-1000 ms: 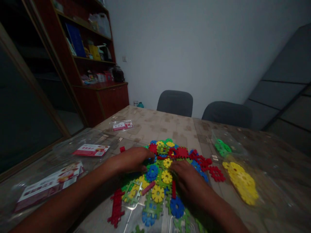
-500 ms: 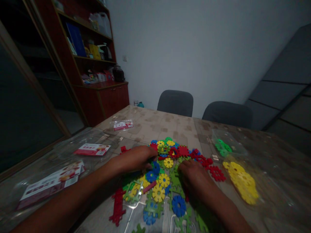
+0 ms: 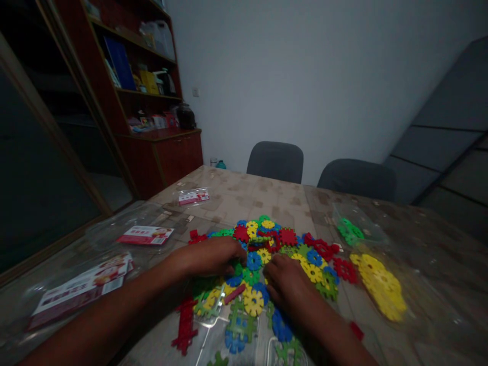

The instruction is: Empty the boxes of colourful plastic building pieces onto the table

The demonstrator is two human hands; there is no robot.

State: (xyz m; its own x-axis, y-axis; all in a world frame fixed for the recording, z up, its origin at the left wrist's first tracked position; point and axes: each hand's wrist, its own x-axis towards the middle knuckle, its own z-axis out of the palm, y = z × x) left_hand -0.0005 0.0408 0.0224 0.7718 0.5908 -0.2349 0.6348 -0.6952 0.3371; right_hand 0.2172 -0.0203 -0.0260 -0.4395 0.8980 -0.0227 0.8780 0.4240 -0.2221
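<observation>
A heap of plastic interlocking pieces lies in the middle of the table, with toothed discs such as a yellow one (image 3: 253, 302) and a blue one (image 3: 253, 261). My left hand (image 3: 219, 255) reaches into the heap's left side. Its fingers are curled down beside green and blue pieces, and whatever they grip is hidden. Close by on the right, my right hand (image 3: 287, 279) rests low over the heap with bent fingers among yellow and blue discs; its fingertips are mostly covered. A red strip of pieces (image 3: 185, 325) lies nearer me, below my left forearm.
Clear packs with printed cards (image 3: 82, 287) lie on the left. At the right are a pack of yellow discs (image 3: 381, 287) and a clear tray (image 3: 366, 231) with green ones. Grey chairs (image 3: 275, 161) stand behind the table (image 3: 224, 188).
My right hand has moved left, closer to my left hand, uncovering yellow, blue and green pieces on the heap's right side. My left hand has shifted only slightly.
</observation>
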